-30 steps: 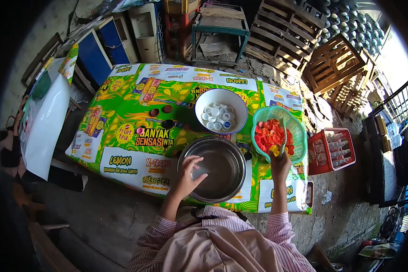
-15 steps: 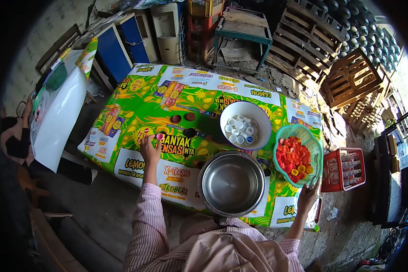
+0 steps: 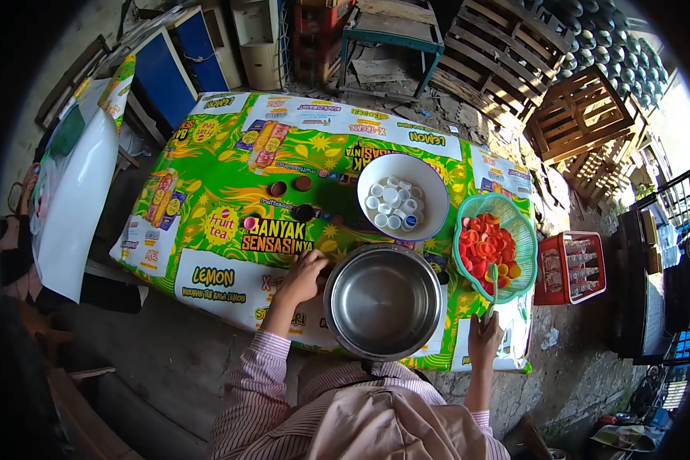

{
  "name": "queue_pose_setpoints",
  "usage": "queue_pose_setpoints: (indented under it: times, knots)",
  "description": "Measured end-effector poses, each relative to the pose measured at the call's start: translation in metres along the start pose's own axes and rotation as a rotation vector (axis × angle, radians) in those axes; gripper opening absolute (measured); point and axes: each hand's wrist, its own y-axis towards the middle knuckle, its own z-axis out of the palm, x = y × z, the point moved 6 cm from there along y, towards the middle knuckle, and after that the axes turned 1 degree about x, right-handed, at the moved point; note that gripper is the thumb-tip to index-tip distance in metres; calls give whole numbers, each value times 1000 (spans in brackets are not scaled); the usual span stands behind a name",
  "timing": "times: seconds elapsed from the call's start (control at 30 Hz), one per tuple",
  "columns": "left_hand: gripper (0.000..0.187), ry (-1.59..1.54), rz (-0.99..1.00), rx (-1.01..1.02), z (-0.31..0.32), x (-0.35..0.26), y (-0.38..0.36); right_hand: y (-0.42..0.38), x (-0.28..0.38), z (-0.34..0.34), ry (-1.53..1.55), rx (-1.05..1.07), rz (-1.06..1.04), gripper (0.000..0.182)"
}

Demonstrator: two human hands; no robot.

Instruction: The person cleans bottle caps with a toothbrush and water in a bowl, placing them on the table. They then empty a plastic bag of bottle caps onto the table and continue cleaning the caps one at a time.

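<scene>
A: Where is the left hand (image 3: 303, 277)?

B: On the green printed table cover (image 3: 207, 192), just beside the left rim of the steel bowl (image 3: 382, 301). The fingers are curled together, knuckles up; I cannot tell whether they hold anything

A: And the right hand (image 3: 485, 343)?

B: At the near right edge of the table, fingers closed on the green handle of the green basket (image 3: 506, 215). The handle runs from the hand up to the basket's near rim

A: What sits in the basket?

B: Red and orange bottle caps (image 3: 485, 249), with a few yellow ones toward its near side

A: And the steel bowl?

B: It stands at the near edge of the table, right in front of the person, between the two hands. It looks bare inside

A: What is beyond it?

B: A white bowl (image 3: 403, 175) with white caps (image 3: 391, 205) in it, just behind the steel bowl and left of the basket

A: Anything loose on the cover?

B: Two brown caps (image 3: 290, 185) side by side near the middle, a dark cap (image 3: 304, 212) nearer the person, and a pink cap (image 3: 250, 223) left of that

A: And off the table?

B: A red crate (image 3: 573, 267) stands on the ground to the right, wooden pallets (image 3: 514, 54) lie beyond the table
</scene>
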Motion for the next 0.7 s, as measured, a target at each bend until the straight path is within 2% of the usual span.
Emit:
queue_pose_setpoints:
  times: [0.03,0.07,0.1,0.13,0.23,0.27,0.3,0.4,0.43,0.5,0.6,0.63,0.7]
  knots:
    - [40,46,-16,-16,1,-2,-3,-7,1,11,-18,8,-55,19]
    - [39,94,-32,-34,-1,-5,-4,-11,-3,23,-31,100,1,23]
    - [38,25,-21,-65,-3,-8,-5,-15,-5,34,-35,81,-150,33]
    - [36,47,-4,-114,-2,-8,-5,-17,-18,47,-72,110,-102,44]
    - [36,14,-18,-135,2,-7,-5,4,-1,66,-64,-20,-367,50]
    - [36,91,-1,-155,4,-7,-6,10,0,73,-54,-51,-434,51]
    - [35,169,12,-177,5,-8,-6,16,-9,86,-55,61,-329,51]
    - [33,92,-86,-152,7,-10,-5,32,-21,111,-132,4,-318,50]
    - [31,24,-60,-182,14,-2,-5,37,-18,112,-124,6,-324,50]
    - [29,7,-73,-247,18,4,-5,47,-24,118,-65,132,-126,42]
    - [28,-54,-97,-304,10,12,-6,44,-16,110,-40,53,-173,35]
    - [28,-96,-106,-322,3,14,-6,41,-12,102,-31,82,-124,30]
    - [41,-203,-94,-457,-16,23,0,27,0,77,81,60,-41,29]
